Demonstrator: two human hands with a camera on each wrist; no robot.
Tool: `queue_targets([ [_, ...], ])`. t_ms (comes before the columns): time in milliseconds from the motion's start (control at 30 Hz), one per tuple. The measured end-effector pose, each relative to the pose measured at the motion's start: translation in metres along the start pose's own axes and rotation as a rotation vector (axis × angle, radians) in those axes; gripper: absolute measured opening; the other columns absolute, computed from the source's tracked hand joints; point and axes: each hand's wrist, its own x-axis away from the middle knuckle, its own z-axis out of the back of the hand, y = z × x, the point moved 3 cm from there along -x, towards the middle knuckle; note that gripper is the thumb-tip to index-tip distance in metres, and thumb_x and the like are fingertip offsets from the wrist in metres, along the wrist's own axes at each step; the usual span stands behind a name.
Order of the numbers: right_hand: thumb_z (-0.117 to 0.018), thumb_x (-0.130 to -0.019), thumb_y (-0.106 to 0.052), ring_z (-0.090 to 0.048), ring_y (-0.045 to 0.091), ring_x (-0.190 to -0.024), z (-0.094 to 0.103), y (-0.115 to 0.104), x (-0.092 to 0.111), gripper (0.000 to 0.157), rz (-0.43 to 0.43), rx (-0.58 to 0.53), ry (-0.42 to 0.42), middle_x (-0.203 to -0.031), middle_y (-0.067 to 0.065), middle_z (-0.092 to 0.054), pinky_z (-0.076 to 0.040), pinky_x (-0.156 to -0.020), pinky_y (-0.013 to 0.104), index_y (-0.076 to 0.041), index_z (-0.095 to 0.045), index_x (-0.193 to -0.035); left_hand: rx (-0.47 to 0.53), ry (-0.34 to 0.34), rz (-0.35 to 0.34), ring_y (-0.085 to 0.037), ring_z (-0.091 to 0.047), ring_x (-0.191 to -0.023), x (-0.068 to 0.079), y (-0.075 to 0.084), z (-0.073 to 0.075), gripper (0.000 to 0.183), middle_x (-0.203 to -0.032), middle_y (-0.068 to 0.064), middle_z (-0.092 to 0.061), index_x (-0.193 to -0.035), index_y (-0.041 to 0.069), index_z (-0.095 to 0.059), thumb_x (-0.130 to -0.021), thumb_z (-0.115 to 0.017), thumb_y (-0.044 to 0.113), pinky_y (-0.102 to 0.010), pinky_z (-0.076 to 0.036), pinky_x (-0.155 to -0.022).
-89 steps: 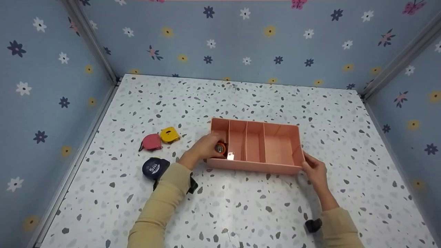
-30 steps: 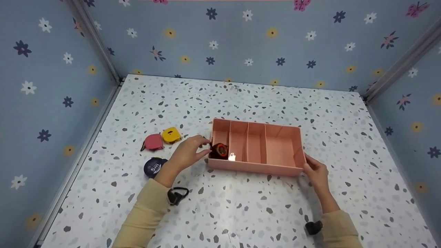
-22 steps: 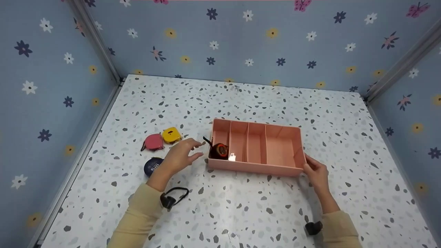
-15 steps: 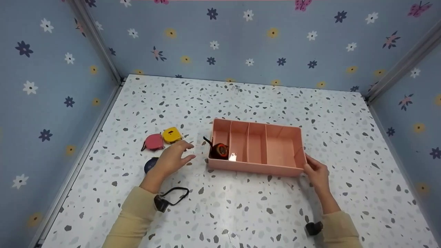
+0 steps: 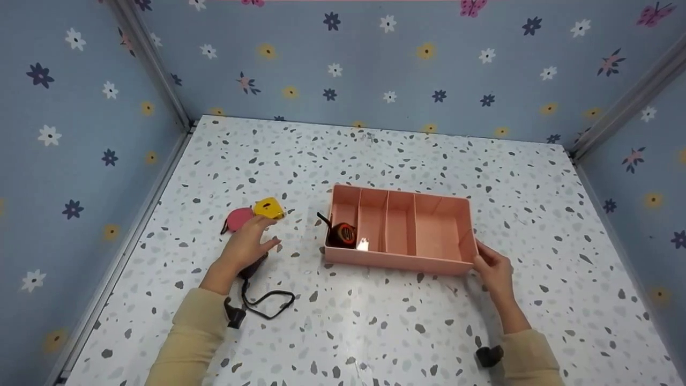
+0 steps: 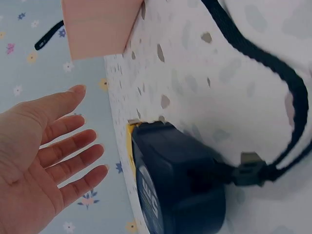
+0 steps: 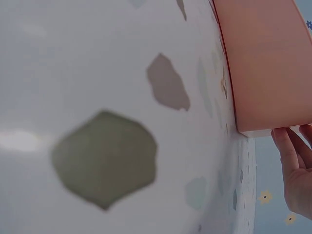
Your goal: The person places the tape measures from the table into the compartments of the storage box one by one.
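Note:
My left hand [image 5: 242,247] is over the left side of the table, fingers and thumb spread with nothing between them. Partly hidden beneath it lies a navy tape measure [image 6: 185,180] with a black wrist strap [image 5: 268,308]. A pink tape measure [image 5: 238,217] and a yellow one, the yellow tape measure [image 5: 269,207], lie just beyond my fingers. With its fingertips my right hand [image 5: 496,271] touches the right end of a pink divided box [image 5: 396,260]. Inside the leftmost compartment sits a black-and-orange tape measure [image 5: 343,234], its strap sticking out over the left rim.
The box's other compartments, split by thin dividers [image 5: 386,220], hold nothing. Flower-patterned panels [image 5: 375,69] wall the speckled white table [image 5: 343,161] at the back and both sides. A small black device is worn on each wrist.
My left hand let go of the black-and-orange tape measure in the leftmost compartment, then moved left from the box to above the navy tape measure. My right hand stayed at the box's end.

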Motion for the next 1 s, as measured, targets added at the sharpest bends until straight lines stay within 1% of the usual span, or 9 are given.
queue_targets([
  [167, -0.054, -0.085, -0.018, -0.059, 0.011, -0.092, 0.001, 0.008, -0.003, 0.044, 0.016, -0.029, -0.043, -0.116, 0.016, -0.056, -0.050, -0.069, 0.021, 0.001, -0.049, -0.124, -0.007, 0.032, 0.009, -0.035, -0.045, -0.108, -0.001, -0.013, 0.002, 0.048, -0.119, -0.022, -0.047, -0.118, -0.006, -0.050, -0.080, -0.066, 0.018, -0.047, -0.037, -0.090],
  [300, -0.055, -0.085, -0.020, -0.058, 0.007, -0.089, 0.005, 0.027, -0.009, 0.042, 0.009, 0.007, -0.017, -0.115, 0.009, -0.058, -0.049, -0.069, 0.018, -0.006, -0.052, -0.124, 0.000, 0.011, 0.040, -0.037, -0.043, -0.110, -0.003, -0.023, 0.003, 0.054, -0.126, -0.025, -0.039, -0.125, -0.006, -0.043, -0.081, -0.064, 0.018, -0.048, -0.036, -0.091],
  [367, -0.056, -0.085, -0.022, -0.058, 0.006, -0.088, 0.006, 0.032, -0.011, 0.041, 0.022, -0.013, -0.016, -0.113, 0.007, -0.059, -0.049, -0.068, 0.017, -0.007, -0.053, -0.123, 0.009, 0.007, 0.057, -0.036, -0.042, -0.112, -0.005, -0.029, 0.003, 0.056, -0.129, -0.026, -0.036, -0.128, -0.006, -0.040, -0.082, -0.064, 0.018, -0.048, -0.034, -0.093],
  [467, -0.054, -0.085, -0.017, -0.058, 0.006, -0.086, 0.004, 0.017, -0.006, 0.041, 0.006, -0.003, -0.014, -0.115, 0.014, -0.057, -0.049, -0.068, 0.018, -0.003, -0.052, -0.123, 0.020, 0.019, 0.076, -0.036, -0.038, -0.114, -0.008, -0.037, 0.002, 0.060, -0.131, -0.026, -0.034, -0.130, -0.007, -0.037, -0.082, -0.063, 0.017, -0.048, -0.031, -0.095],
  [567, -0.054, -0.085, -0.013, -0.057, 0.002, -0.085, 0.004, 0.008, -0.004, 0.039, 0.014, 0.005, -0.025, -0.114, 0.011, -0.058, -0.048, -0.067, 0.015, -0.002, -0.052, -0.123, 0.018, 0.036, 0.107, -0.038, -0.032, -0.120, -0.010, -0.044, 0.003, 0.062, -0.133, -0.027, -0.030, -0.131, -0.007, -0.034, -0.082, -0.063, 0.017, -0.049, -0.028, -0.097],
  [600, -0.054, -0.085, -0.013, -0.057, 0.002, -0.085, 0.002, 0.003, -0.002, 0.040, 0.007, 0.041, -0.018, -0.115, 0.013, -0.057, -0.048, -0.068, 0.016, -0.001, -0.051, -0.123, 0.016, 0.038, 0.118, -0.039, -0.030, -0.121, -0.010, -0.046, 0.003, 0.063, -0.134, -0.027, -0.028, -0.132, -0.007, -0.033, -0.082, -0.063, 0.017, -0.049, -0.026, -0.098],
  [700, -0.056, -0.084, -0.015, -0.057, 0.002, -0.086, 0.003, 0.007, -0.004, 0.039, 0.017, 0.048, -0.010, -0.113, 0.009, -0.059, -0.047, -0.067, 0.014, -0.004, -0.053, -0.122, 0.015, 0.038, 0.161, -0.040, -0.028, -0.122, -0.013, -0.052, 0.004, 0.065, -0.137, -0.026, -0.025, -0.134, -0.005, -0.031, -0.082, -0.063, 0.018, -0.050, -0.025, -0.098],
  [800, -0.054, -0.084, -0.016, -0.057, 0.003, -0.087, 0.002, 0.008, -0.003, 0.040, 0.020, 0.071, -0.006, -0.115, 0.012, -0.058, -0.047, -0.068, 0.014, -0.004, -0.053, -0.122, 0.010, 0.034, 0.193, -0.040, -0.026, -0.123, -0.015, -0.056, 0.003, 0.067, -0.138, -0.026, -0.023, -0.135, -0.005, -0.029, -0.082, -0.063, 0.019, -0.050, -0.025, -0.099],
  [1000, -0.055, -0.084, -0.015, -0.058, 0.005, -0.087, 0.003, 0.014, -0.005, 0.040, 0.022, 0.005, -0.010, -0.113, 0.011, -0.059, -0.048, -0.067, 0.015, -0.005, -0.054, -0.122, -0.012, -0.008, 0.235, -0.041, -0.021, -0.125, -0.021, -0.062, 0.002, 0.071, -0.139, -0.026, -0.021, -0.136, -0.005, -0.025, -0.082, -0.064, 0.019, -0.051, -0.022, -0.099],
])
